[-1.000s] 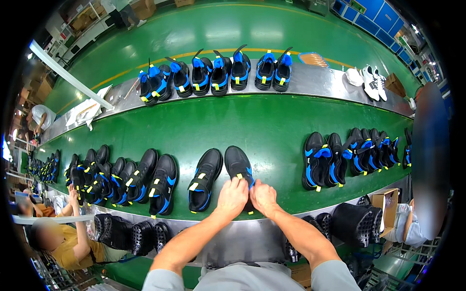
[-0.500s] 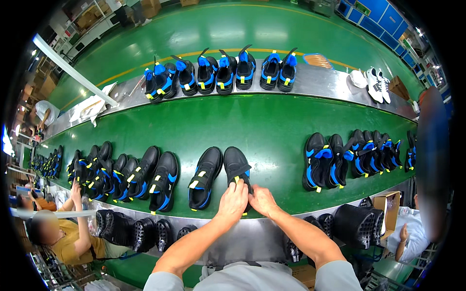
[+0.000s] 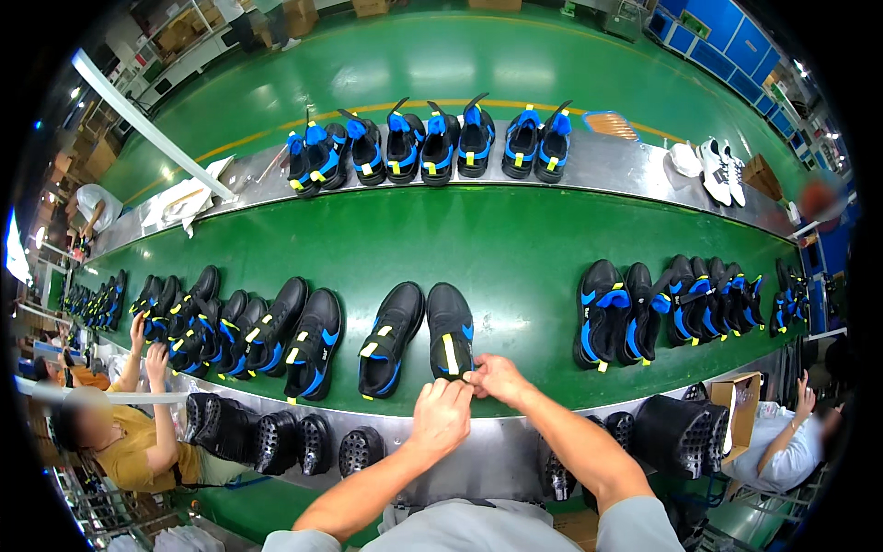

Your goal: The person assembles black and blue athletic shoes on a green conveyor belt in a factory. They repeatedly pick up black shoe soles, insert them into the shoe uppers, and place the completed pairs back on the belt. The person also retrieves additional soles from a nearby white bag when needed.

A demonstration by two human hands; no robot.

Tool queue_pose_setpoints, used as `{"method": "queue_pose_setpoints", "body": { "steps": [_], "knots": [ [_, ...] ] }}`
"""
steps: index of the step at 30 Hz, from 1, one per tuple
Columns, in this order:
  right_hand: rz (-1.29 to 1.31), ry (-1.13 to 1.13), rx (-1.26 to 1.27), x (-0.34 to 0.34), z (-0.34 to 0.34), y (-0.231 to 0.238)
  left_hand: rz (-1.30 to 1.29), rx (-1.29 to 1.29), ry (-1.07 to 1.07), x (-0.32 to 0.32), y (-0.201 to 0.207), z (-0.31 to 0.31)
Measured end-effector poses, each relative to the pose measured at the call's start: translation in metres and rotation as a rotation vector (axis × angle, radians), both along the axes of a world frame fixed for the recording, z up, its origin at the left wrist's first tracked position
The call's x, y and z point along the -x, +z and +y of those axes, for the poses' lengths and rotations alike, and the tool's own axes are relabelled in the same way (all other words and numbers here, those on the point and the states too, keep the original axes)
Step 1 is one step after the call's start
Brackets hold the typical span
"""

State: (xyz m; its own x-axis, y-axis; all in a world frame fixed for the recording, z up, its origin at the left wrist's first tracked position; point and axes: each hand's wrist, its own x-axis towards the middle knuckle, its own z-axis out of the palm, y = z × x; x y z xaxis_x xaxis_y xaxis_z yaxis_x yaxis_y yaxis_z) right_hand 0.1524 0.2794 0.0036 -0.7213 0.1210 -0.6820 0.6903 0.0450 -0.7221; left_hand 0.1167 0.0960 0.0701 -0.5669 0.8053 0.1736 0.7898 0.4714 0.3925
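A black sneaker [image 3: 449, 317] with blue sides and a yellow-green strip lies toe away in front of me on the green conveyor belt. My left hand [image 3: 441, 419] is closed at its heel, the fingertips curled together at the back edge. Pinched at the right side of that heel is my right hand [image 3: 500, 381]. My hands hide the very back of the sneaker. Just left of it lies a matching sneaker [image 3: 392, 336], toe pointing away and slightly right, untouched.
Several similar sneakers [image 3: 313, 340] line the belt on the left; more sneakers [image 3: 600, 313] stand on the right. Beyond, a metal ledge [image 3: 625, 166] carries sneakers and white shoes [image 3: 714, 175]. Black shoe lasts [image 3: 676, 432] sit on the near ledge. A co-worker [image 3: 138, 442] works at left.
Both hands have slid nearer to me, from the sneaker's opening to its heel. The dark strap that lay slantwise across it now lies flat, with the yellow-green strip showing lengthwise.
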Motion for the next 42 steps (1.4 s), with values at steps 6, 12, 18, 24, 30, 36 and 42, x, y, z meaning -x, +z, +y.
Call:
{"method": "queue_pose_setpoints", "body": {
  "steps": [6, 12, 18, 24, 30, 36, 42],
  "knots": [
    [0.056, -0.215, -0.003, 0.059, 0.026, 0.059, -0.021, 0.202, 0.267, -0.003, -0.047, 0.02],
    [-0.012, 0.16, -0.024, 0.099, 0.015, 0.128, -0.192, 0.122, 0.268, 0.013, -0.028, -0.008],
    [-0.002, 0.078, 0.029, 0.07, 0.006, 0.101, -0.561, -0.094, 0.375, 0.029, -0.021, -0.037],
    [0.104, 0.014, 0.054, 0.041, -0.024, 0.06, -0.625, -0.16, 0.39, 0.035, -0.017, -0.046],
    [0.143, -0.011, 0.035, 0.027, -0.053, 0.021, -0.317, -0.066, 0.282, 0.034, -0.027, -0.048],
    [0.167, 0.336, -0.589, 0.015, -0.009, 0.029, -0.003, -0.034, 0.28, 0.023, -0.045, -0.033],
    [-0.092, -0.142, -1.286, -0.062, 0.165, 0.108, -0.1, -0.131, 0.194, 0.005, 0.007, -0.015]
  ]
}}
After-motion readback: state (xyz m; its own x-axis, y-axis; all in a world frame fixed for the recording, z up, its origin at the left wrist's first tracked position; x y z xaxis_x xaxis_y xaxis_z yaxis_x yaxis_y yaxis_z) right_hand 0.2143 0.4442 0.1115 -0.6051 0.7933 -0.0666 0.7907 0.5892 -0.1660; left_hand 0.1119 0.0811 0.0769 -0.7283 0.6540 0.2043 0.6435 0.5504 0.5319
